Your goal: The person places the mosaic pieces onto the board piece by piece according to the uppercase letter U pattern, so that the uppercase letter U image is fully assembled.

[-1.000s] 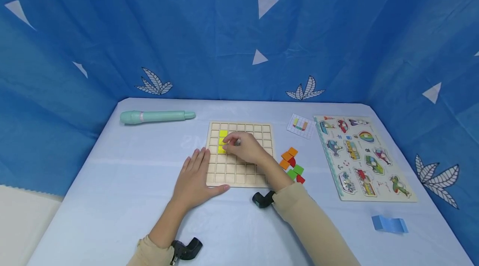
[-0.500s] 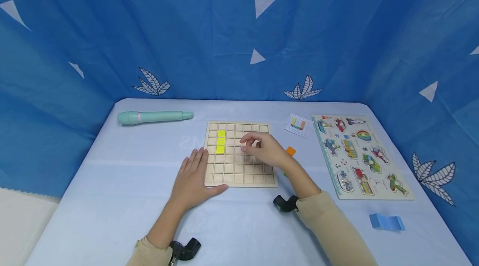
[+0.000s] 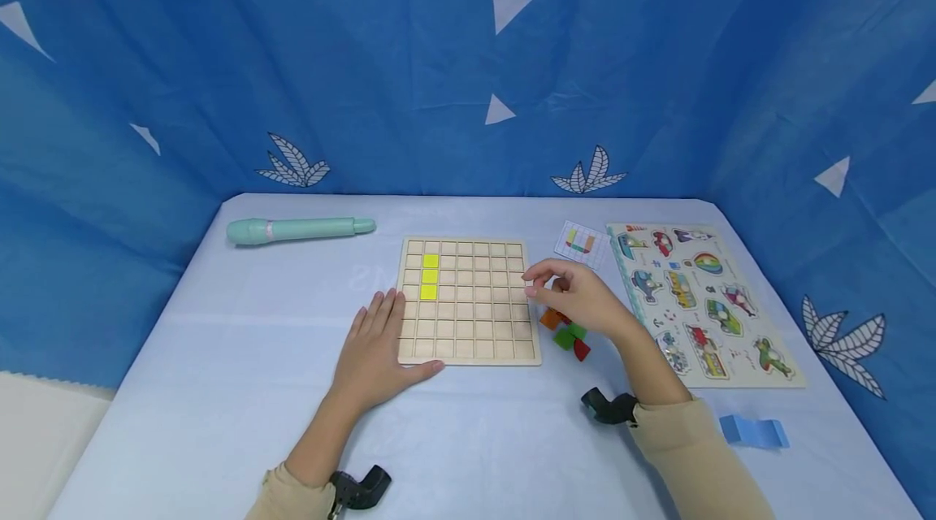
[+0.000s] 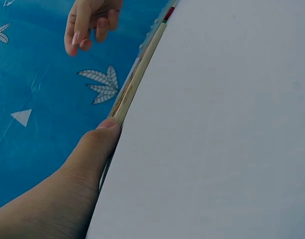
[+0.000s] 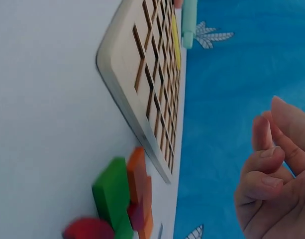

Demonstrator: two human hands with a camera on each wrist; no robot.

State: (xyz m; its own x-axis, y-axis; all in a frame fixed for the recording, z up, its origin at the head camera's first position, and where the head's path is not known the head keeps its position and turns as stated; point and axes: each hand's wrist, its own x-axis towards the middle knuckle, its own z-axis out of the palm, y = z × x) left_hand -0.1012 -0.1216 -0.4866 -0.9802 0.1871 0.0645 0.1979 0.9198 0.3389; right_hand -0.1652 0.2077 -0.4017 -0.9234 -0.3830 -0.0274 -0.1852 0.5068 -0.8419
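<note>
A wooden grid board lies on the table, three yellow square tiles standing in a column in its left part. My left hand rests flat at the board's near left corner, fingers straight along the left side and thumb at the front edge. Off the board's right edge hovers my right hand, fingers loosely bent, nothing between them in the right wrist view. Below it sit green tiles, orange tiles and red rounded pieces; the hand hides part of this pile.
A pattern card lies behind the right hand. Farther right is a vehicle picture puzzle, with a blue curved block in front of it. A mint-green microphone-shaped object lies at the back left. Blue curtain surrounds the table.
My right hand has moved right from the yellow tiles, across the board, to above the loose tiles. The third yellow tile is now uncovered. The left hand has stayed put.
</note>
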